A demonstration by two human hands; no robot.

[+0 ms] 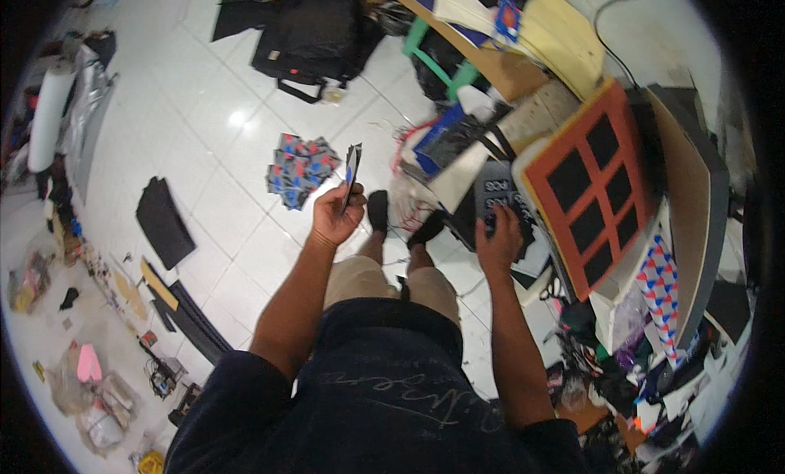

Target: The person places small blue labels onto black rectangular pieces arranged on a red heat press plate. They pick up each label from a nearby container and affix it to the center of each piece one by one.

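Observation:
My left hand is closed round a small stack of thin dark fabric pieces, held upright on edge, with some blue on the face. Just beyond it on the floor lies a loose pile of grey fabric pieces patterned in red and blue. Over on the right, my right hand has its fingers curled over a dark piece with white lettering. That piece rests at the foot of an orange board with black rectangles. My right fingertips are partly hidden against the dark material.
A black bag lies on the tiled floor ahead. Dark folded cloth and long dark strips lie at left. A green stool stands near the cluttered table. Scraps heap up at lower right, beside a leaning panel.

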